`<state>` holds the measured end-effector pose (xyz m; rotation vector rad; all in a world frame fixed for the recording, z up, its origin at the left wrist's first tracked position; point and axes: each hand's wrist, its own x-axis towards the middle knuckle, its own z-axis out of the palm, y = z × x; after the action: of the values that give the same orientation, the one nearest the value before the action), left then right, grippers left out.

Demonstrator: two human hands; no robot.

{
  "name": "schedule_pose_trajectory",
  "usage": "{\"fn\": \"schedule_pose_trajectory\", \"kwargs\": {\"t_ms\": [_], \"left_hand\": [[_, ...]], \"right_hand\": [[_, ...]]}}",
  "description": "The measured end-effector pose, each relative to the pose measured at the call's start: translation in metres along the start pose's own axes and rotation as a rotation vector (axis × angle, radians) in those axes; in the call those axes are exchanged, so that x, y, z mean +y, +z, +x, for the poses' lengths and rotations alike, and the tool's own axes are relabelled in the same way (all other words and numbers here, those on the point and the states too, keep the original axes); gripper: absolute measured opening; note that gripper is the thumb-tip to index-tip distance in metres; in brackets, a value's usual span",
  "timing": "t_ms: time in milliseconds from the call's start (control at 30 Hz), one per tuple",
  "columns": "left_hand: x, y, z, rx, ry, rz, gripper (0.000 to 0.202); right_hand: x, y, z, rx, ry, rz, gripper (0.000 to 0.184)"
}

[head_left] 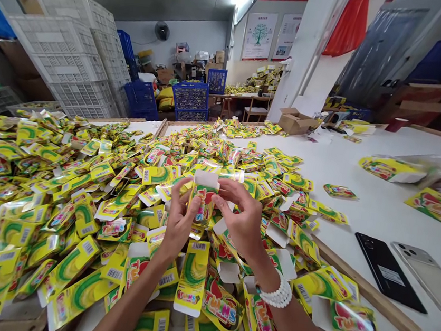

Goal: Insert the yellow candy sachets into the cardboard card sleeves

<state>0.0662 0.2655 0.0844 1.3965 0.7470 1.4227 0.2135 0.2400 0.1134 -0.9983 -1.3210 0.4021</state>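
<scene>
Both my hands grip one small printed carton (203, 206), green and yellow with "TWINS" lettering, held upright with its white top flap raised. My left hand (177, 224) pinches its left side, thumb on the front face. On the right side, my right hand (241, 218) has its thumb and fingers at the upper edge; a white bead bracelet (278, 291) circles that wrist. Beneath and around both hands spreads a heap of similar yellow-green cartons (87, 214), many lying flat, some with white flaps open. Whether anything is inside the held carton cannot be seen.
Two phones, one black (389, 271) and one pale (428, 277), lie on the white table (336, 157) at right. A wooden strip (369, 291) runs beside them. Farther back are an open cardboard box (296, 122), white crates (71, 58) and blue crates (191, 98).
</scene>
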Motion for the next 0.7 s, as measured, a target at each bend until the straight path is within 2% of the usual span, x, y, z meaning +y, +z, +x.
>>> {"fn": "schedule_pose_trajectory", "kwargs": {"t_ms": [67, 167, 300, 433, 600, 700], "left_hand": [[-0.003, 0.002, -0.002, 0.002, -0.015, -0.019, 0.062], [-0.006, 0.005, -0.004, 0.031, -0.042, -0.077, 0.063], [-0.008, 0.010, -0.006, 0.102, -0.052, -0.128, 0.055], [-0.010, 0.009, -0.006, 0.155, 0.008, -0.057, 0.041], [-0.010, 0.010, -0.009, 0.125, 0.106, 0.096, 0.038], [-0.007, 0.013, -0.011, 0.092, 0.086, 0.129, 0.042]], "right_hand": [[0.001, 0.001, 0.000, 0.013, 0.112, 0.138, 0.025], [0.003, 0.001, 0.001, 0.001, 0.184, 0.232, 0.026], [0.007, 0.003, 0.001, -0.032, 0.215, 0.249, 0.022], [0.008, 0.006, -0.001, -0.029, 0.216, 0.241, 0.021], [0.005, 0.005, -0.001, -0.157, 0.221, 0.231, 0.018], [0.005, -0.001, 0.002, -0.208, 0.285, 0.317, 0.027]]}}
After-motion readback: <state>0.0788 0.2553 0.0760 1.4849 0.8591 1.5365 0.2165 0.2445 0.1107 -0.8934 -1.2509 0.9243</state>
